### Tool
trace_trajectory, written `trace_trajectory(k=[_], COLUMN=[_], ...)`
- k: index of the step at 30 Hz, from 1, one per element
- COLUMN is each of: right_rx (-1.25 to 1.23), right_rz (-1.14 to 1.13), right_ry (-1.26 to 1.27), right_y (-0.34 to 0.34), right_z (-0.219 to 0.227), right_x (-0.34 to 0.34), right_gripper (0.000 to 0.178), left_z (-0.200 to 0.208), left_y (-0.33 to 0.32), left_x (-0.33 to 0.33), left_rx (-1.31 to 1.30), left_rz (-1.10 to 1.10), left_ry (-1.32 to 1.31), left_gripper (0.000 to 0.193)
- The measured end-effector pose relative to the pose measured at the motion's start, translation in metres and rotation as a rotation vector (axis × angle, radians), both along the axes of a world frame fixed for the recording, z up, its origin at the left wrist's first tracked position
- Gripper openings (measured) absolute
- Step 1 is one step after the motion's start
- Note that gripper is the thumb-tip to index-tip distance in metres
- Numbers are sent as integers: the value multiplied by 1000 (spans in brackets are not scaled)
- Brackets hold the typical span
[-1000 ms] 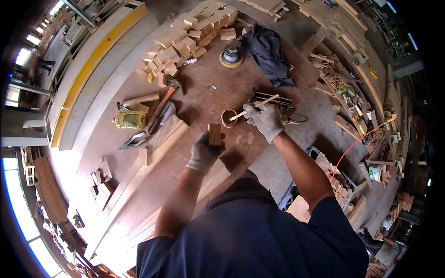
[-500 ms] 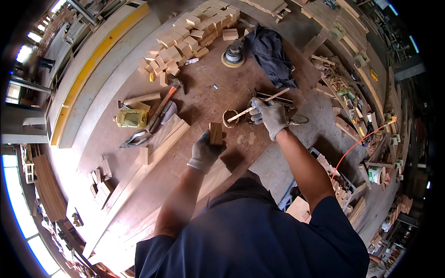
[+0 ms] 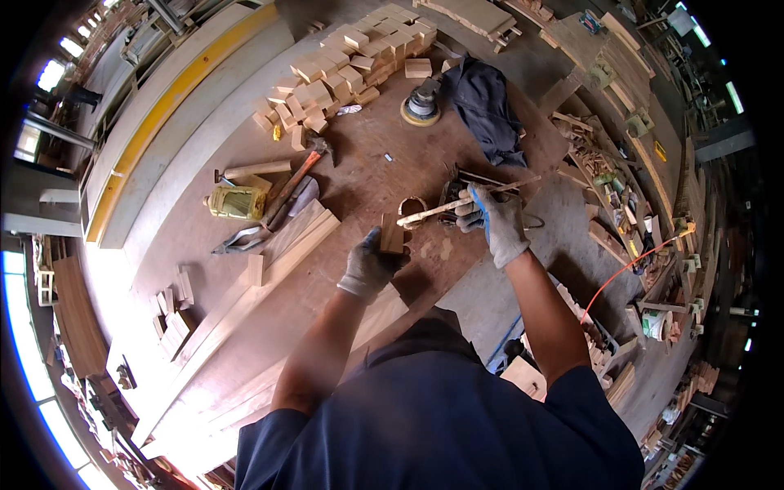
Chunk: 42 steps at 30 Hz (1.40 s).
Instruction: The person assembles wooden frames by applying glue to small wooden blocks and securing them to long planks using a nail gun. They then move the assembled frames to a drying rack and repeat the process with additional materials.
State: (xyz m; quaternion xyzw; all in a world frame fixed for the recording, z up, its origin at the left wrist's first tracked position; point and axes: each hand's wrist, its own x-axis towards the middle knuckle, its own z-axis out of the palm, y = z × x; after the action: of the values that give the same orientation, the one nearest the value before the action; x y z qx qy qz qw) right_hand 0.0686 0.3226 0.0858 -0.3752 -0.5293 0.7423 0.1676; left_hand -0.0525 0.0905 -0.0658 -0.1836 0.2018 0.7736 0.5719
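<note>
Far left on the brown workbench [image 3: 245, 343] lie a yellow plastic bottle on its side [image 3: 235, 202] and a wooden-handled hammer [image 3: 299, 173], with a heap of pale cut wood blocks [image 3: 351, 57] above them (all well apart from the hands). A long pale plank [image 3: 269, 269] runs diagonally toward the middle.

The left hand [image 3: 369, 265], in a grey work glove, is clenched around a small brown wooden block [image 3: 392, 233], held upright just above the bench. Just to the right of it, and slightly farther from the body, a small round open container [image 3: 413, 204] sits on the bench.

The right hand [image 3: 496, 222], gloved in grey with a blue patch, grasps a thin pale wooden stick [image 3: 445, 209]. The stick's long axis runs nearly left to right, slightly upward at the right, and its left tip lies at the container, just above the block. So the block sits down and left of the stick's tip, nearer the left hand, which holds it.

Farther right rest a round orbital sander [image 3: 421, 104] and a dark blue cloth [image 3: 486, 102].
</note>
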Motion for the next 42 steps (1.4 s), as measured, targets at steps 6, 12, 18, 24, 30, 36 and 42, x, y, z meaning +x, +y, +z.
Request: trace_trajectory(k=[6,12,18,24,30,36,42], right_rx=[86,203,398,436,417,458,331], right_rz=[68,91,232,428,441,494,690], right_ry=[1,80,158,143,178,314,369], right_y=[-25,-46,-88,-133,-138,-123,-90], right_z=[3,17,50,65,74,68,65], right_x=[3,-5,-7,12,3,-26,-34], right_gripper=[26,24,20,15,18,19,18], left_z=[22,48,68,57,68,86,92], left_y=[-3,-29,-62,-85,-106,-113,-96], left_x=[7,12,19,27,31,38,52], left_rx=[147,180,194,255,242,211,184], left_rz=[19,47,123,235,250,329,489], left_ry=[19,123,243,185,165,284,274], left_gripper=[53,54,53,48,46,49,51])
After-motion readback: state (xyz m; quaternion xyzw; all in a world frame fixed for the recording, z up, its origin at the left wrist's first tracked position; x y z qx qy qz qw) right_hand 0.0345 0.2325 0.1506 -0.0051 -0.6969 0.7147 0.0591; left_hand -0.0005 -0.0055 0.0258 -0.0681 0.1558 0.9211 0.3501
